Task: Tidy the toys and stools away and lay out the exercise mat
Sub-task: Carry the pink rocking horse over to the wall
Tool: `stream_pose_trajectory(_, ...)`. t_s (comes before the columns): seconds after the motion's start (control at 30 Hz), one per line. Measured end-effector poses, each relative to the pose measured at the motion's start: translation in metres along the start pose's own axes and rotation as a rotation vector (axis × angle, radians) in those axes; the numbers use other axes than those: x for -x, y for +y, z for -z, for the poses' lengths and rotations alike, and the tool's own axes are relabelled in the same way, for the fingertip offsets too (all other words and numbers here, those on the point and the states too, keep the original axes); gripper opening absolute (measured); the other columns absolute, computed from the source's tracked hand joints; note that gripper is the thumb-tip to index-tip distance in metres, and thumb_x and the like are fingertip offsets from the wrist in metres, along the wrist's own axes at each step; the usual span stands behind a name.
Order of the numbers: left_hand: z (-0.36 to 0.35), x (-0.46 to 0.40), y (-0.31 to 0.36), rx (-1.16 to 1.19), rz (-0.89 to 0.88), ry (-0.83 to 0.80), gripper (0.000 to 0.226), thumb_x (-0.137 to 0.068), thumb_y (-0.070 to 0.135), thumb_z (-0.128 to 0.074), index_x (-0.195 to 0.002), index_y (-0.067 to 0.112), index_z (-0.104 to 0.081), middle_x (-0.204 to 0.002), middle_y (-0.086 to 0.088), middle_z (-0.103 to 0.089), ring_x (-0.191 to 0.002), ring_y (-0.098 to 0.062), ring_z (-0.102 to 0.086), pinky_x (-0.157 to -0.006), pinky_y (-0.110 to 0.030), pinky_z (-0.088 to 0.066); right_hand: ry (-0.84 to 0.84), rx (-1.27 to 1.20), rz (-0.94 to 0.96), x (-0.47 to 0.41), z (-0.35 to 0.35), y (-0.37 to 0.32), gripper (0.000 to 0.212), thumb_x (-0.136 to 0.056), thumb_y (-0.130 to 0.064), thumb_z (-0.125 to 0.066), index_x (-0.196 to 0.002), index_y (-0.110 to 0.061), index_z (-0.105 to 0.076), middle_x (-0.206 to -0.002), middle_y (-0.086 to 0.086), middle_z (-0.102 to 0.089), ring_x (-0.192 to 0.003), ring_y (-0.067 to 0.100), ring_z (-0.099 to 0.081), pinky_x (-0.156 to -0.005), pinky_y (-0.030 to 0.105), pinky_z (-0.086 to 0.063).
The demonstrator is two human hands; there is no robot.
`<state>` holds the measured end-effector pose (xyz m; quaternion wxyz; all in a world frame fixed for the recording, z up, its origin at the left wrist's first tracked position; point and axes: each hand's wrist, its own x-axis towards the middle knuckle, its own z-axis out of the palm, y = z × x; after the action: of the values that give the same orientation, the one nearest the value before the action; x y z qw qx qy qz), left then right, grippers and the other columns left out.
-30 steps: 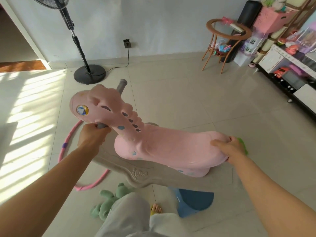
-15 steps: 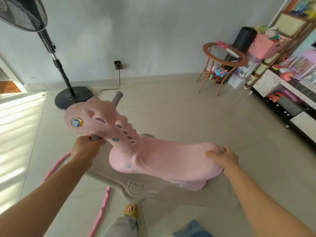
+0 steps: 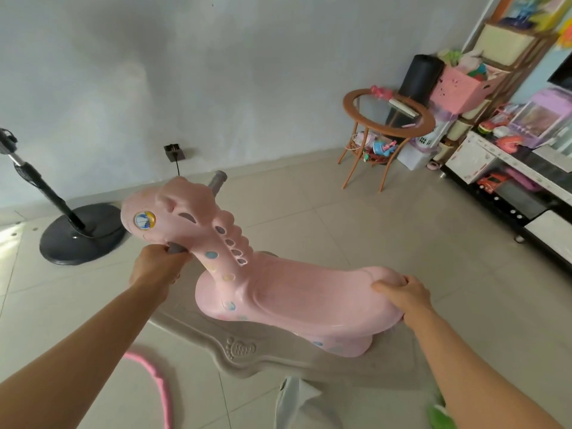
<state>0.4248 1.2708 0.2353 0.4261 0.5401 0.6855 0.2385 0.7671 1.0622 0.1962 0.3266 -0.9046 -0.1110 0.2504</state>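
Note:
A pink plastic rocking horse on a grey rocker base is held up off the tiled floor in front of me. My left hand grips its grey handlebar under the head. The rear edge of the seat is gripped by my right hand. A black rolled exercise mat stands upright in the far right corner, behind a round table. A pink hoop lies on the floor at lower left.
A standing fan's black base sits at left by the wall. A round glass-topped side table stands at right. Toy-filled shelves and a low cabinet line the right side. A green toy shows at the bottom right.
The view has risen and moved forward toward the far wall. The horse stays in both hands. The green plush and blue stool have dropped out of sight below.

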Motion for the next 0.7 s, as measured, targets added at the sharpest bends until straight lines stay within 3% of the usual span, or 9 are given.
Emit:
stream_pose_trajectory(0.4,-0.156,-0.159,0.15,0.046,0.089,0.049,0.018,-0.071,0.014,-0.068,-0.06,0.006,-0.056,-0.051,-0.009,-0.049,-0.049,-0.025,-0.044,-0.063,-0.035,-0.039,-0.051,0.001,0.007,-0.25,0.011,-0.147,0.066,-0.068,-0.02,-0.079,-0.125,-0.002,-0.051,-0.128,0.019,-0.053,-0.11,0.036,-0.055,-0.089,0.044,-0.049)
stream_pose_trajectory(0.7,-0.236,-0.327,0.229,0.106,0.154,0.018,0.019,-0.069,0.012,-0.069,-0.058,0.007,-0.054,-0.051,-0.009,-0.047,-0.048,-0.023,-0.041,-0.063,-0.034,-0.036,-0.048,0.075,-0.017,-0.416,-0.047,-0.263,0.074,-0.063,-0.025,-0.082,-0.126,-0.004,-0.05,-0.129,0.02,-0.052,-0.113,0.037,-0.054,-0.093,0.047,-0.049)
